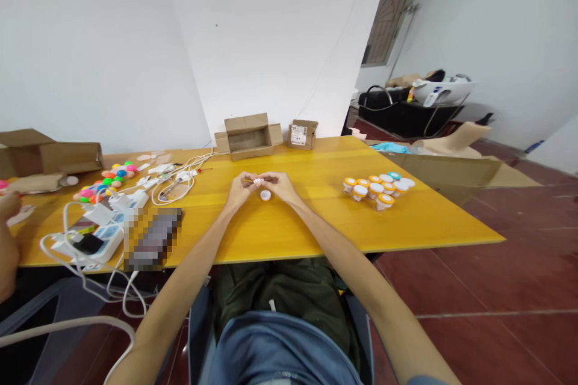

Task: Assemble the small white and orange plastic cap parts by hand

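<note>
My left hand and my right hand meet above the middle of the yellow table. Between their closed fingertips is a small whitish item, pinched from both sides; its details are too small to tell. Just below the fingers a small round white cap or container rests on the tabletop. Off to the right stands a group of several small clear jars with orange, white and teal lids, apart from both hands.
Open cardboard boxes stand at the table's back. On the left lie a power strip with chargers, looping white cables, a pixelated dark device and colourful balls. Another person's arm shows at the left edge.
</note>
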Action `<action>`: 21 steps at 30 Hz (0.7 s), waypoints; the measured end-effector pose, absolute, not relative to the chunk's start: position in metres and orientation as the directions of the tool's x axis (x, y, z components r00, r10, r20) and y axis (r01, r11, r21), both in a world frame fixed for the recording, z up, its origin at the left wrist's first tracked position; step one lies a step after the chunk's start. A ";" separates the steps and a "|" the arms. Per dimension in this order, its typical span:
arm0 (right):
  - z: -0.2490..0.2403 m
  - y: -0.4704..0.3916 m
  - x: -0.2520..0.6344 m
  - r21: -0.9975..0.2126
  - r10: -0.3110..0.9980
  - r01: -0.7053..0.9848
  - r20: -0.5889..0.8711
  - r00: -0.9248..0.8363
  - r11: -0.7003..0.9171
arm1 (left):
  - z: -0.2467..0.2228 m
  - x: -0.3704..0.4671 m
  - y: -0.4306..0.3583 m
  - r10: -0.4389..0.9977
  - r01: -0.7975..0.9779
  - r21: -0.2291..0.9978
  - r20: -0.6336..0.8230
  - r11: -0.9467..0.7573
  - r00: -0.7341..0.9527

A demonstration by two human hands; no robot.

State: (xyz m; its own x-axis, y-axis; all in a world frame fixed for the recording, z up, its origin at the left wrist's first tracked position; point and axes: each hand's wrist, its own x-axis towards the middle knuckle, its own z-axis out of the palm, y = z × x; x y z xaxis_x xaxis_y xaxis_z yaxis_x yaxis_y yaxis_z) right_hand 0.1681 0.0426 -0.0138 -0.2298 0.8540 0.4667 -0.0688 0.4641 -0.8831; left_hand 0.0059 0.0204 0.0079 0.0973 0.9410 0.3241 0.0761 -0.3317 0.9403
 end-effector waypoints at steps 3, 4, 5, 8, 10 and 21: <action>-0.014 0.043 0.167 -0.879 0.850 -0.082 0.475 -0.228 0.469 | 0.008 0.005 0.020 0.938 0.074 0.938 0.331 -0.339 0.100; -0.014 0.043 0.167 -0.878 0.848 -0.085 0.477 -0.229 0.471 | 0.008 0.005 0.020 0.937 0.072 0.937 0.334 -0.342 0.101; -0.014 0.043 0.167 -0.877 0.846 -0.087 0.480 -0.231 0.473 | 0.008 0.005 0.020 0.936 0.068 0.937 0.336 -0.344 0.104; -0.014 0.043 0.167 -0.873 0.841 -0.083 0.485 -0.241 0.480 | 0.009 0.005 0.019 0.938 0.050 0.941 0.329 -0.336 0.112; -0.014 0.043 0.168 -0.872 0.839 -0.073 0.486 -0.247 0.484 | 0.009 0.005 0.019 0.939 0.037 0.943 0.325 -0.330 0.109; -0.016 0.044 0.166 -0.870 0.847 -0.033 0.488 -0.213 0.493 | 0.003 0.002 0.024 0.948 -0.030 0.953 0.302 -0.301 0.097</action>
